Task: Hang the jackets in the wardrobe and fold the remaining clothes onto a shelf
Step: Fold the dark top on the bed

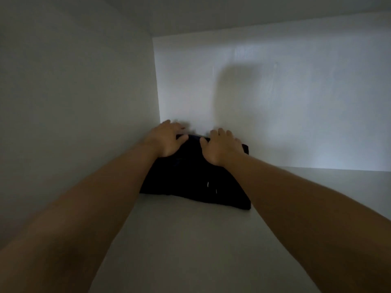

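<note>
- White wardrobe shelf (190,240) fills the view below our forearms, closed in by a white side panel (74,92) to the left of our fingers and a white back panel (275,102) just beyond the fingertips.
- Under our fingers lies the folded dark cloth garment (196,182). It sits flat on the shelf, tucked towards the back left corner, with its near fold on the wrist side of both hands.
- Our left hand (167,140) rests palm down on the far left part of the garment, fingers spread and roughly straight, thumb laid on the fabric.
- Our right hand (220,148) rests the same way just beside it, its fingers (222,133) spread over the far edge. Neither hand pinches anything. Blur keeps us from telling whether the fingertips hook behind that edge.
- We judge the garment light, soft and limp. It holds its shape only through its folds, so a one-sided tug would likely pull the layers open.
- We think it is best handled with flat palms on top to press or slide it. To lift it, we would slip our fingers under the fold nearest our wrists, one hand at each end.
- On the smooth shelf, we expect it to slide easily under our fingers.
</note>
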Available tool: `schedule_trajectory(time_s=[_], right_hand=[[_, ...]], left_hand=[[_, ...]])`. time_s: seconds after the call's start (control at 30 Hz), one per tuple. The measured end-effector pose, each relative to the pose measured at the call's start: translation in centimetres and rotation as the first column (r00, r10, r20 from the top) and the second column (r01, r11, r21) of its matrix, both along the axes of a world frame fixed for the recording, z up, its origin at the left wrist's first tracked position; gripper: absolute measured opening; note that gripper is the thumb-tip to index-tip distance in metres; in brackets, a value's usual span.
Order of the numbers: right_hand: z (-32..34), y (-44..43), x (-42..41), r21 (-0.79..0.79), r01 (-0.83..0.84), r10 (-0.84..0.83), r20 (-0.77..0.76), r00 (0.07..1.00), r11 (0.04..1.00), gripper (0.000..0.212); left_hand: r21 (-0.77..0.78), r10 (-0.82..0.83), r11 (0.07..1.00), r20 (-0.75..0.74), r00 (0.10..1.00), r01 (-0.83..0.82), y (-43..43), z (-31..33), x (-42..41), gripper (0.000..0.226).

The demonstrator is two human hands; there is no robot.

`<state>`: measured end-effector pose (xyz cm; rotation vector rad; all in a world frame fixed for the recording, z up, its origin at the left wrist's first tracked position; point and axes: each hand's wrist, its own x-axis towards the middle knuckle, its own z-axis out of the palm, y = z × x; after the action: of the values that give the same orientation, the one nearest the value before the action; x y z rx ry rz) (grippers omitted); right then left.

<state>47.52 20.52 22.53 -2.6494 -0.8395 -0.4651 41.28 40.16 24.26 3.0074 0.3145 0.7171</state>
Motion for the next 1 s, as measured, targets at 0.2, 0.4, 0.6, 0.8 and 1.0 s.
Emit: schedule_trajectory(time_s=[0.2, 0.4, 0.6, 0.8, 1.0], right_hand=[[-5.7, 2.2, 3.6, -0.103, 0.058, -0.092, -0.366, 0.926, 0.993, 0.097], [-6.1, 2.5, 4.8, -0.121, 0.055, -0.096, -0.367, 0.925, 0.991, 0.102], [-6.6, 1.7, 4.0, -0.068, 0.045, -0.064, -0.304, 0.951, 0.997, 0.09], [-6.0, -0.8, 0.7, -0.194, 0.039, -0.072, -0.165, 0.984, 0.98, 0.066], [-2.5, -6.8, -7.4, -0.103, 0.009, -0.029, -0.187, 0.982, 0.995, 0.039]], left_hand=[[-0.001, 0.012, 1.0, -0.137, 0.99, -0.012, 3.8, -7.1, 3.5, 0.072], [-0.085, -0.014, 0.996, -0.179, 0.984, -0.001, 4.5, -7.8, 4.6, 0.074], [-0.034, 0.051, 0.998, -0.25, 0.967, -0.061, 3.5, -7.3, 4.7, 0.075], [0.04, 0.136, 0.991, -0.312, 0.94, -0.13, 1.8, -5.6, 2.8, 0.076], [-0.079, 0.013, 0.996, -0.291, 0.957, -0.038, -6.6, -2.0, -0.6, 0.073]])
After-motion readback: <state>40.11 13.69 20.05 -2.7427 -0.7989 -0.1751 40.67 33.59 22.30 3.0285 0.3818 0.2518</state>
